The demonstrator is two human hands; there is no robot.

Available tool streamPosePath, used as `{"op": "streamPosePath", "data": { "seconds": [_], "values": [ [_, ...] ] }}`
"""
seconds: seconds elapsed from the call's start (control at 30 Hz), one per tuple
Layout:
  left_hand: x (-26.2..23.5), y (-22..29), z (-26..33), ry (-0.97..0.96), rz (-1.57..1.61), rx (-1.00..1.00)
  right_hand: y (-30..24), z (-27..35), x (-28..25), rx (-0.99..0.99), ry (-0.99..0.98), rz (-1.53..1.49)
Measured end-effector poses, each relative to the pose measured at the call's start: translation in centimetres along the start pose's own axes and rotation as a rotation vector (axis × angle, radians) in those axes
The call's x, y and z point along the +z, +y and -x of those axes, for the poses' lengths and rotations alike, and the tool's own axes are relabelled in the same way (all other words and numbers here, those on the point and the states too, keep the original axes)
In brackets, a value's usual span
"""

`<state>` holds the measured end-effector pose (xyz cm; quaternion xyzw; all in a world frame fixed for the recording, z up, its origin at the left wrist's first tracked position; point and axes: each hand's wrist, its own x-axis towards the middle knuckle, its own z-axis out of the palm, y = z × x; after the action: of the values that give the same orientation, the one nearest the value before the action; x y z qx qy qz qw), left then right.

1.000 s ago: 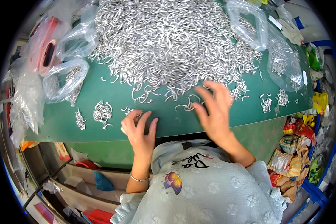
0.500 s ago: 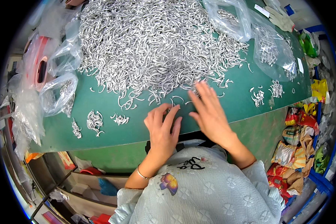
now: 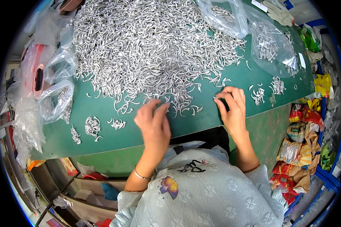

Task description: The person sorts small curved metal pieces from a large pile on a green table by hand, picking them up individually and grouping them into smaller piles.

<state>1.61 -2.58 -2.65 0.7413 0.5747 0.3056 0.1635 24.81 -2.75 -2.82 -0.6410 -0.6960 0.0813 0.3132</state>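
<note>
Heap of curved, silver metal pieces [image 3: 151,49] fills upper centre of frame. Right hand [image 3: 235,111], previously spread flat, now curls right of centre; grip on a piece unconfirmed. Left hand [image 3: 153,119], half-curled, contents hidden, has reached the heap's lower edge, apparently taking over heap-side work.

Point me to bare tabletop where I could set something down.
The green tabletop is bare between the left hand and right hand, below the large metal heap, and between that heap and the small left piles. Crowded: the upper middle, under the heap, and the left end, under plastic bags.
</note>
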Motion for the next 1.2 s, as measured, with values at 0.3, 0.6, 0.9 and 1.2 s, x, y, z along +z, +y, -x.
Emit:
{"op": "streamPosePath", "data": {
  "seconds": [0.3, 0.6, 0.9, 1.2],
  "values": [
    [1.3, 1.8, -0.6, -0.134, 0.016, 0.140, -1.5, -1.7, 1.3, -0.081, 0.004, -0.184],
    [0.9, 1.7, -0.5, -0.050, 0.068, 0.138, -1.0, -0.7, 0.4, -0.041, -0.069, -0.111],
    [1.2, 2.5, -0.2, -0.191, 0.034, 0.149, 0.7, -0.8, -3.6, -0.015, -0.337, -0.209],
    [2.6, 3.2, -1.0, -0.226, 0.038, 0.244, 1.0, -2.5, -0.3, 0.026, -0.018, -0.007]
  ]
}}
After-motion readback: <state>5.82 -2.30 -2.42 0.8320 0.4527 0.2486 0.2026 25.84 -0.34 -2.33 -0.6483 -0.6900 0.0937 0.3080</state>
